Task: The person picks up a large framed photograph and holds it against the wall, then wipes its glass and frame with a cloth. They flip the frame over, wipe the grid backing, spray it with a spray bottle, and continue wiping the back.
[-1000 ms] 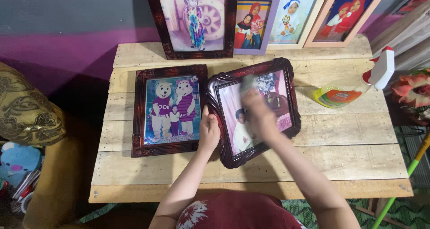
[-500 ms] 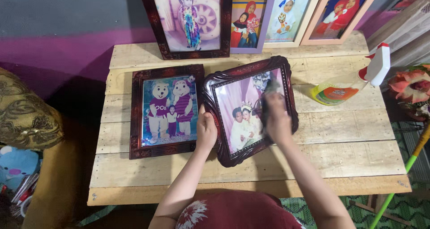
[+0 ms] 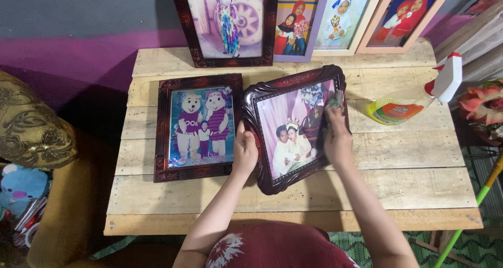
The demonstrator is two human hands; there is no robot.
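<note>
A dark ornate picture frame (image 3: 272, 181) with a photo of two people lies tilted on the wooden table (image 3: 414, 179). My left hand (image 3: 244, 151) grips its left edge. My right hand (image 3: 337, 137) presses a small grey cloth (image 3: 334, 101) against the frame's right side. A second dark rectangular frame (image 3: 162, 137), holding a picture of two bear mascots, lies flat just left of my left hand.
Several framed photos (image 3: 230, 22) lean against the wall at the table's back. A spray bottle (image 3: 414, 103) lies on its side at the right. Flowers (image 3: 484, 108) and a green pole (image 3: 471, 210) stand at the right edge; a gold cushion (image 3: 31, 132) is left.
My right hand with the cloth has slid from the middle of the photo glass to the frame's right edge. My left hand has kept its hold on the left edge.
</note>
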